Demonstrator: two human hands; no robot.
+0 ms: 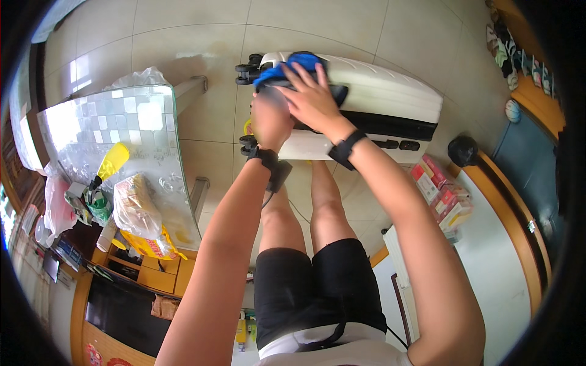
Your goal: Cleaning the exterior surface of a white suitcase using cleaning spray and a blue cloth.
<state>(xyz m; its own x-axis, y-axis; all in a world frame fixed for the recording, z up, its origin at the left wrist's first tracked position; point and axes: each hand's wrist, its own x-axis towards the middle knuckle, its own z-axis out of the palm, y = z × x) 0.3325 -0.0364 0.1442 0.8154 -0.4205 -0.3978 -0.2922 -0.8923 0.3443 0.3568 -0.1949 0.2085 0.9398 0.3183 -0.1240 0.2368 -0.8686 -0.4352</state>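
A white hard-shell suitcase (389, 87) with a black band lies on its side on the tiled floor, its black wheels (247, 71) toward the left. On its wheel end rests a blue and black cloth item (304, 61), perhaps a bag or garment. My right hand (313, 98) lies on this item with its fingers spread. My left hand (272, 116) is at the item's near left edge, close to my right hand; a blur hides part of it, and its fingers cannot be made out. Both wrists wear black bands.
A glass-topped table (160, 137) at the left bears plastic bags (137, 196) and a yellow object (113, 161). Red and white boxes (442, 192) stand right of the suitcase, near a black round object (462, 150). A ball (512, 111) and a shoe rack (533, 68) are farther right.
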